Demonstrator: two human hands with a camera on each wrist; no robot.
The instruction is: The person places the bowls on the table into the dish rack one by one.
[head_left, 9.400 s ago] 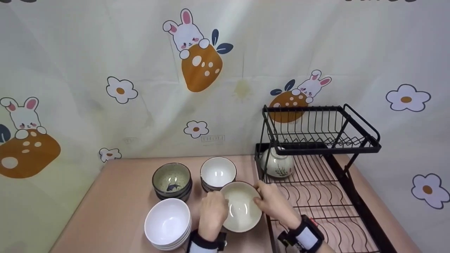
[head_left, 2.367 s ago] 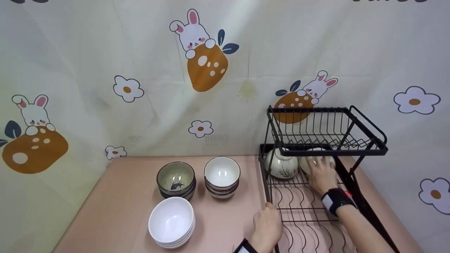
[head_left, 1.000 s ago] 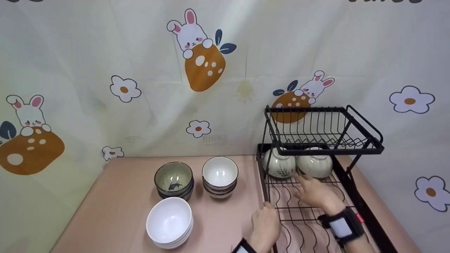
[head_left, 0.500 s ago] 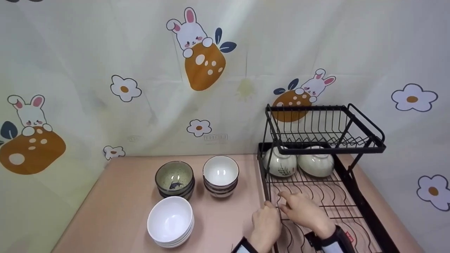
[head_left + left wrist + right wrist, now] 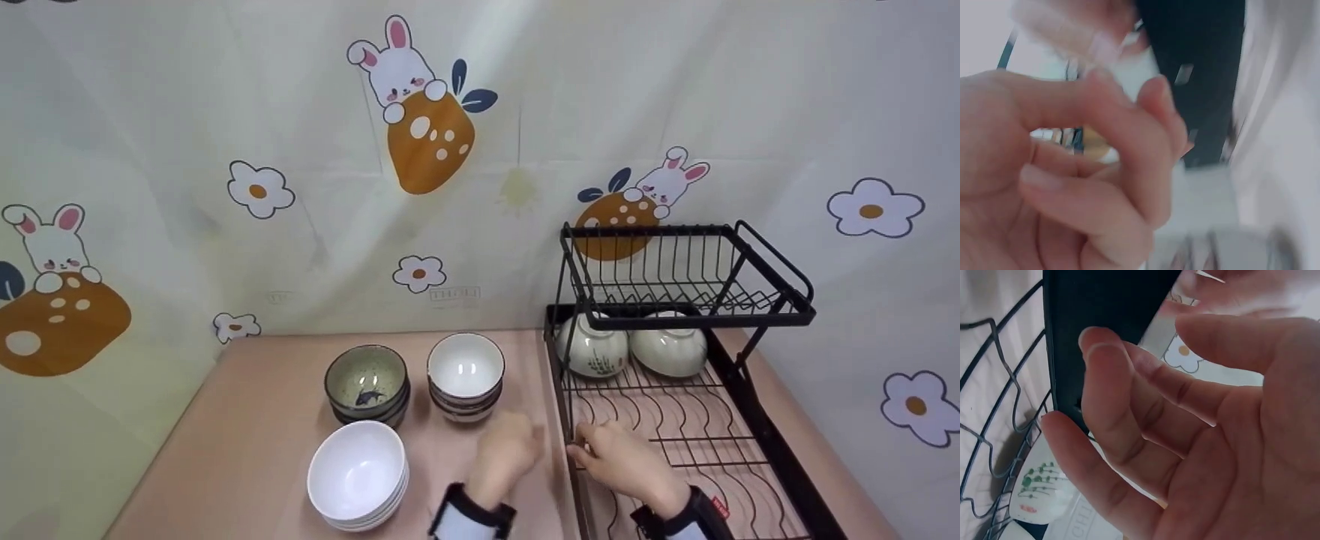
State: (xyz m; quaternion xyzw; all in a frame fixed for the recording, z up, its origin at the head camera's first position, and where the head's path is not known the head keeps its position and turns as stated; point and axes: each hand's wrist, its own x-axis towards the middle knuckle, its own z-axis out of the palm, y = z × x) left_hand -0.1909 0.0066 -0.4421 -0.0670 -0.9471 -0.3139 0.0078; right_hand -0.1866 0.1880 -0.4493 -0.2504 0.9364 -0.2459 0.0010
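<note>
- At the near edge, the right wrist strap [image 5: 701, 517] bears a red tag [image 5: 720, 508] whose pale lettering is too small to read.
- Low on the left, a stack of plain white bowls [image 5: 358, 472] stands mouth up on the table [image 5: 240, 450], with no marking visible.
- Right of that stack, the left hand [image 5: 506, 454] hangs with loosely curled fingers, holding nothing.
- At the left rail [image 5: 578, 499] of the dish rack [image 5: 772, 442], the right hand [image 5: 622, 459] has half-bent fingers, thumb apart, nothing held; whether fingertips touch the rail I cannot tell.
- Just beyond the left hand, slightly to its left, the dark-rimmed bowls [image 5: 466, 375] stand stacked. I judge this the key relation: the left hand is nearer, and the stack's only long axis is upright.
- Farther left, green bowls [image 5: 366, 382] show a dark, fish-like picture inside.
- Under the upper tier [image 5: 697, 322], two overturned bowls [image 5: 670, 352] sit side by side, the left one painted with green sprigs.
- On the wall cloth [image 5: 517, 75], faint boxed capitals [image 5: 454, 293] perhaps read THOLI; the right wrist view shows letters like CHI.
</note>
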